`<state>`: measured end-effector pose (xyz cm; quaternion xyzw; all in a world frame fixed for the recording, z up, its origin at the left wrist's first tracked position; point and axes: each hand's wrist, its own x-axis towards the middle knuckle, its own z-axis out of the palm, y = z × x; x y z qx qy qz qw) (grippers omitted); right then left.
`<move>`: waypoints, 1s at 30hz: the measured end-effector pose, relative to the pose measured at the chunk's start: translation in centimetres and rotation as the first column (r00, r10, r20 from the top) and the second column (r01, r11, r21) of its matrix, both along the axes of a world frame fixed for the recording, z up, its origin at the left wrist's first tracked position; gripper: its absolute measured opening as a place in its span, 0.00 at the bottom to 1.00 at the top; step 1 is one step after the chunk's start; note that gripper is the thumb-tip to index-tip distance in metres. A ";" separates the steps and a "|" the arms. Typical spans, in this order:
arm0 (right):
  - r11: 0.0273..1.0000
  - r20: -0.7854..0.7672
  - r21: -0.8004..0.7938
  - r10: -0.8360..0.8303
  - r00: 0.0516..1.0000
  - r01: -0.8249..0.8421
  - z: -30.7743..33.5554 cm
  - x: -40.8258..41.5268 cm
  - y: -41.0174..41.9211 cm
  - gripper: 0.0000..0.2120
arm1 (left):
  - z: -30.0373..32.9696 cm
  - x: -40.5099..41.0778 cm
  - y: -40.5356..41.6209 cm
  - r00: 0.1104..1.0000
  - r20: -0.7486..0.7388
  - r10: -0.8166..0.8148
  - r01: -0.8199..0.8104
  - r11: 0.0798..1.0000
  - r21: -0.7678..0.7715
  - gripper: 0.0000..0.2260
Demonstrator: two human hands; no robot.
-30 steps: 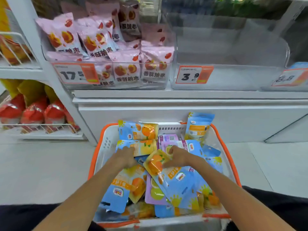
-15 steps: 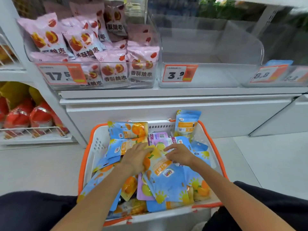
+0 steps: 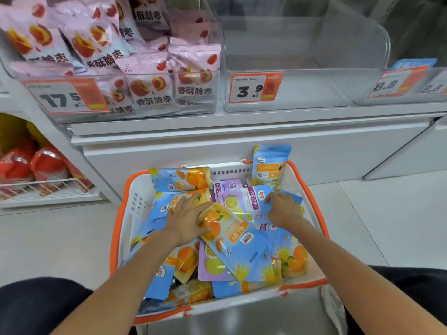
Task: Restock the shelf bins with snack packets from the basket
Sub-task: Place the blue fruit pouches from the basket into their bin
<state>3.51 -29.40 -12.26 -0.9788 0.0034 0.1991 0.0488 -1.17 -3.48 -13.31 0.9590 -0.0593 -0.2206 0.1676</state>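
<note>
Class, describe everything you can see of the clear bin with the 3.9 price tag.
The clear bin looks like transparent plastic, with tall side walls curving down to a low front lip. It stands upright on the white shelf, beside the pink-packet bin. An orange-and-white 3.9 price tag is fixed on its front. No packets show inside.

Right hand point(image 3: 284, 209) moved off orange packet point(image 3: 227, 232) to purple packet point(image 3: 242, 204); L stays.

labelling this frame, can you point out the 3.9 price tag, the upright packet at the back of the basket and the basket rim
3.9 price tag point(image 3: 256, 88): head view, on its white number area.
upright packet point(image 3: 270, 165): head view, on its orange label panel.
basket rim point(image 3: 113, 238): head view, on the orange left edge.
</note>
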 end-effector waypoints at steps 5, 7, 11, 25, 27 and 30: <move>0.868 -0.019 -0.445 0.235 0.972 -0.218 -1.3 0.6 -3.5 0.29 | -0.8 1.0 0.0 0.998 -0.054 0.020 -0.021 1.000 -0.016 0.33; 0.761 -0.104 -0.551 0.344 0.933 -0.342 -1.6 1.1 -5.1 0.29 | -1.4 1.5 -0.7 0.997 -0.049 0.051 -0.051 0.999 -0.001 0.32; 0.695 -0.158 -0.594 0.393 0.906 -0.405 -1.9 1.2 -6.2 0.28 | -1.5 2.4 -3.0 0.992 -0.058 0.116 -0.114 0.993 0.041 0.30; 0.680 -0.188 -0.617 0.363 0.913 -0.397 0.2 5.2 -17.0 0.25 | -0.9 6.6 -15.5 0.993 -0.088 0.073 -0.072 0.997 0.011 0.29; 0.683 -0.187 -0.601 0.385 0.904 -0.416 1.0 5.7 -18.9 0.22 | -0.9 7.4 -17.4 0.993 -0.104 0.056 -0.056 0.998 -0.002 0.29; 0.692 -0.163 -0.616 0.354 0.921 -0.375 2.4 5.8 -19.0 0.19 | -0.9 8.3 -18.4 0.991 -0.126 0.045 -0.047 0.999 -0.009 0.29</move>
